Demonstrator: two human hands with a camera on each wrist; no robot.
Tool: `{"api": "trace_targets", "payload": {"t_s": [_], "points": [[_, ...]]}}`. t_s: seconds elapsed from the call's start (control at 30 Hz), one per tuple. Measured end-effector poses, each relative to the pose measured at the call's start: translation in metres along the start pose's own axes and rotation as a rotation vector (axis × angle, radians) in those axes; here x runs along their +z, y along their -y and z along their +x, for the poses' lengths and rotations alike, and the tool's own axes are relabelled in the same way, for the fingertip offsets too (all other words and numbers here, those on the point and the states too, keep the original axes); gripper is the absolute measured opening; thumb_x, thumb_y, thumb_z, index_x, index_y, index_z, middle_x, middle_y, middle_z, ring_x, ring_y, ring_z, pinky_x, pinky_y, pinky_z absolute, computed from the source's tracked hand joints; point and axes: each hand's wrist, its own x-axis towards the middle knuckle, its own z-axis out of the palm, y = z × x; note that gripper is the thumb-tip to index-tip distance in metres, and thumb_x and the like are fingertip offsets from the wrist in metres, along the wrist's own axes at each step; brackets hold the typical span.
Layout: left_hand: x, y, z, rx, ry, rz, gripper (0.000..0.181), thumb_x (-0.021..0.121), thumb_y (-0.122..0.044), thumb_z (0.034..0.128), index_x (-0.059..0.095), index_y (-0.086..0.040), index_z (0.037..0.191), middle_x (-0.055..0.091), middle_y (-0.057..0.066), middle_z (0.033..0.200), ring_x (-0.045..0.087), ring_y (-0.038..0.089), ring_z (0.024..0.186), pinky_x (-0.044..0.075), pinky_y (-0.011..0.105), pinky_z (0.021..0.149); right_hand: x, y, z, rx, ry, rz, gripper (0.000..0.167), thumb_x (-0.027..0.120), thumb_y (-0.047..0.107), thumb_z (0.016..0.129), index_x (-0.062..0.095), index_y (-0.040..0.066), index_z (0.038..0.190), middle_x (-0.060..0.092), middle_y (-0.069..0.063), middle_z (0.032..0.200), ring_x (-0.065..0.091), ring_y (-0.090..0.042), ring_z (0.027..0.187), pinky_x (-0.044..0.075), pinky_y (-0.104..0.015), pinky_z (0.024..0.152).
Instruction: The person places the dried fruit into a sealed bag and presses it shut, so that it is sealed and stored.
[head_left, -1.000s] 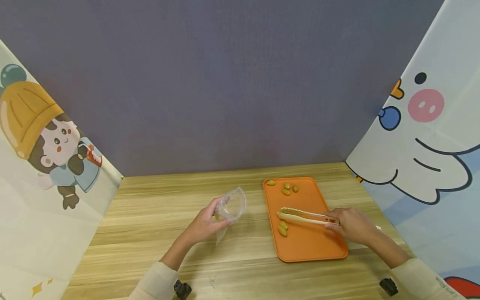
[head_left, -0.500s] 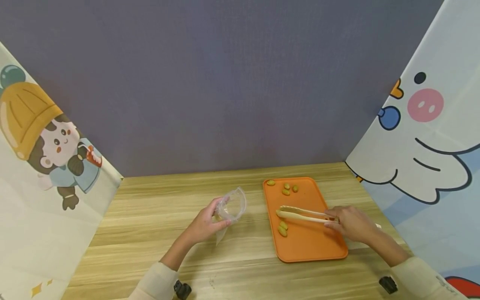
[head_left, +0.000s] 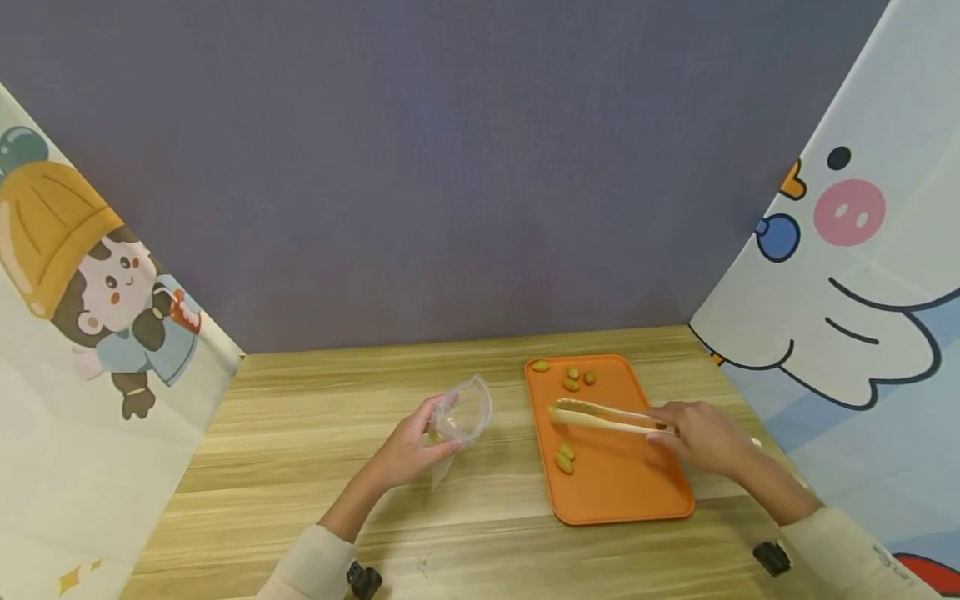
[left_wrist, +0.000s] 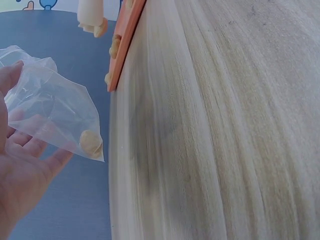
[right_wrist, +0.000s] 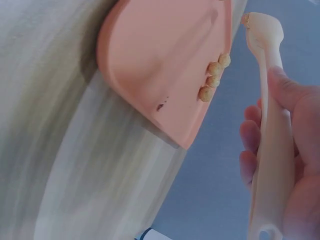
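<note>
My left hand (head_left: 408, 450) holds a clear plastic bag (head_left: 480, 408) with its mouth spread, left of the tray. One small tan oval piece (left_wrist: 91, 143) lies in the bag's bottom corner in the left wrist view. In my right hand (head_left: 705, 437) is a pair of cream tongs (right_wrist: 275, 165), held above the orange tray (head_left: 615, 492). A similar small piece (right_wrist: 245, 20) shows at the tongs' tips; its exact kind is unclear. Two oval pieces (head_left: 564, 462) lie near the tray's left edge, and several more (head_left: 572, 385) are at its far end.
A wood-grain table (head_left: 315, 417) carries the tray, with bare wood between bag and tray. A grey panel (head_left: 465, 183) stands behind the table. Cartoon-printed panels flank it on the left (head_left: 112, 400) and right (head_left: 847, 350).
The tongs have risen off the tray, their tips shifting slightly away and leftward, and the piece beneath them has left its spot. My left hand and the bag stay put.
</note>
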Motion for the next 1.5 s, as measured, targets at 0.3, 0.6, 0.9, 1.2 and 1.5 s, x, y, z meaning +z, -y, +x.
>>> {"api": "trace_targets", "payload": {"t_s": [0.3, 0.6, 0.9, 1.2, 1.5], "points": [[0.000, -0.001, -0.001, -0.010, -0.009, 0.006, 0.070, 0.077, -0.027, 0.0924, 0.042, -0.012, 0.151, 0.054, 0.020, 0.147, 0.057, 0.043, 0.128, 0.056, 0.056, 0.095, -0.010, 0.003, 0.009, -0.028, -0.052, 0.005, 0.036, 0.083, 0.027, 0.082, 0.078, 0.010, 0.114, 0.075, 0.000, 0.087, 0.043, 0.007, 0.056, 0.037, -0.018, 0.049], [0.000, -0.003, 0.001, -0.017, -0.012, 0.002, 0.071, 0.077, -0.025, 0.0922, 0.042, -0.008, 0.152, 0.054, 0.019, 0.148, 0.057, 0.041, 0.129, 0.055, 0.055, 0.097, -0.022, 0.012, 0.017, -0.052, -0.062, 0.026, 0.034, 0.082, 0.027, 0.085, 0.077, 0.011, 0.115, 0.072, 0.004, 0.083, 0.041, 0.010, 0.056, 0.037, -0.017, 0.050], [0.001, -0.004, 0.001, -0.024, -0.017, 0.000, 0.071, 0.077, -0.026, 0.0921, 0.042, -0.011, 0.152, 0.053, 0.017, 0.150, 0.056, 0.039, 0.131, 0.051, 0.058, 0.103, -0.032, 0.026, 0.029, -0.088, -0.086, 0.020, 0.035, 0.081, 0.027, 0.085, 0.077, 0.012, 0.116, 0.074, 0.006, 0.089, 0.049, 0.007, 0.059, 0.040, -0.017, 0.052], [0.002, -0.003, 0.001, -0.036, -0.005, -0.009, 0.071, 0.076, -0.027, 0.0930, 0.041, -0.011, 0.153, 0.050, 0.021, 0.152, 0.055, 0.047, 0.129, 0.057, 0.053, 0.096, -0.042, 0.043, 0.042, -0.104, -0.080, 0.053, 0.037, 0.080, 0.028, 0.086, 0.076, 0.010, 0.118, 0.075, 0.004, 0.089, 0.049, 0.008, 0.059, 0.043, -0.018, 0.053], [0.002, -0.005, 0.001, -0.042, 0.004, -0.024, 0.070, 0.075, -0.026, 0.0935, 0.040, -0.011, 0.153, 0.051, 0.019, 0.151, 0.056, 0.046, 0.129, 0.059, 0.048, 0.091, -0.049, 0.059, 0.056, -0.181, -0.157, 0.060, 0.037, 0.082, 0.030, 0.084, 0.076, 0.012, 0.116, 0.077, 0.003, 0.091, 0.052, 0.005, 0.060, 0.041, -0.016, 0.053]]}}
